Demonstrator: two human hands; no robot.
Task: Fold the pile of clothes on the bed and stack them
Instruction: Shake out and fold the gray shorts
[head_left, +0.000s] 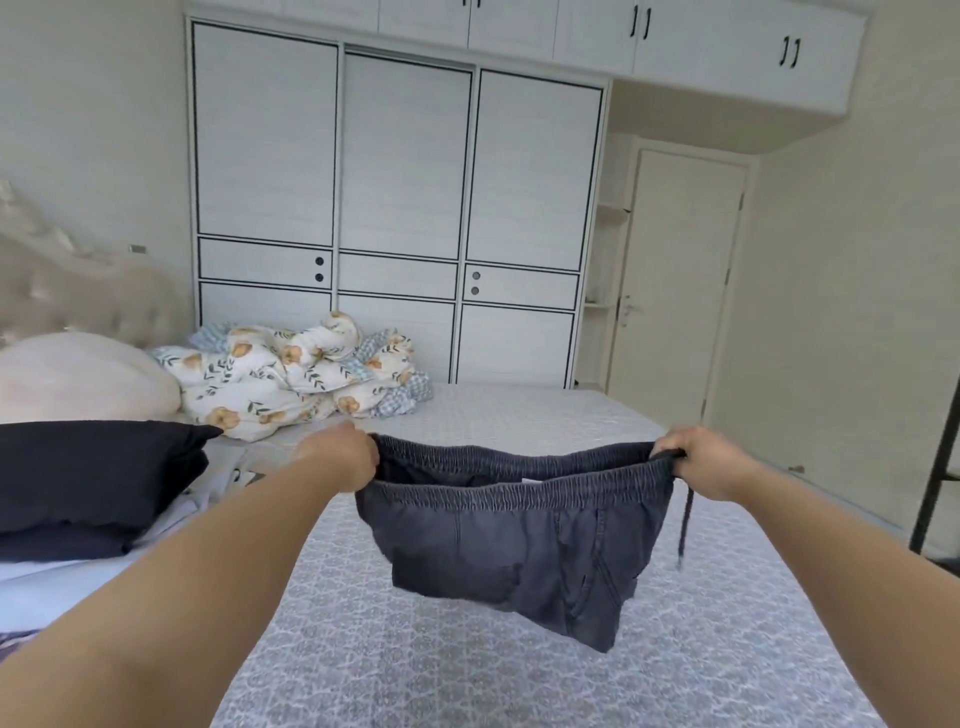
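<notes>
While your left hand (345, 457) and right hand (696, 460) are gripping the shorts (514, 540) waistband ends, they're hanging unfolded between your grips; dark stack (88, 483) is waiting beyond your left grip

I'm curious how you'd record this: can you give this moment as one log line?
step: shorts spread for folding | left hand: grips waistband | right hand: grips waistband | dark shorts: held above bed

A tall white sliding-door wardrobe with thin black trim (397, 208) fills the far wall, and a row of white overhead cupboards with black handles (623, 31) runs above it toward the right corner. A plain cream door with a metal lever handle (675, 280) stands shut in the right recess. Pale cream walls (857, 234) take soft daylight. At the left edge rises a beige tufted headboard (67, 291).
</notes>
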